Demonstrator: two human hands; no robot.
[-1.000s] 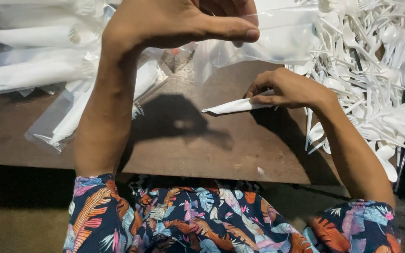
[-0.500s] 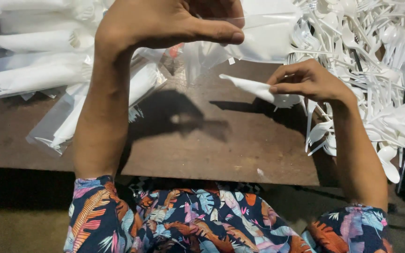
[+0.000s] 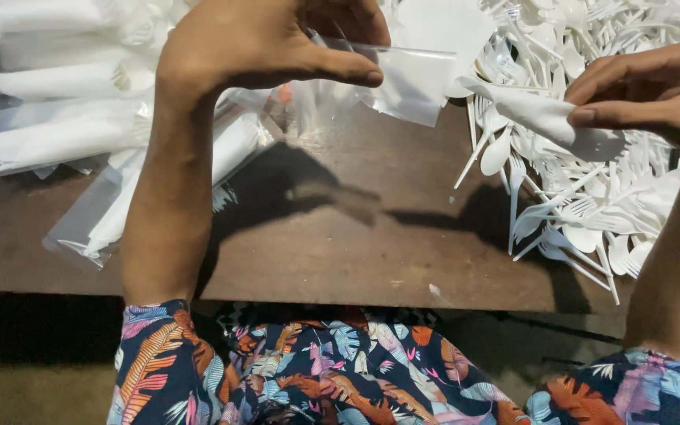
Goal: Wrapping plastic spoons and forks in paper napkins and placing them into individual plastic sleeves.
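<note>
Left hand pinched a clear bag; right hand gripped a napkin roll — its tip pointing left, just beside the bag.

A clear plastic sleeve hangs open-mouthed from the left hand; a rolled white napkin bundle, tilted, is pinched in the right hand, just beside it.

The middle of the brown bench lies bare, leaving open room between and below the two raised hands. To the left, filled clear bags crowd the bench up to its far edge. To the right, a loose heap of white plastic cutlery blocks the way.
</note>
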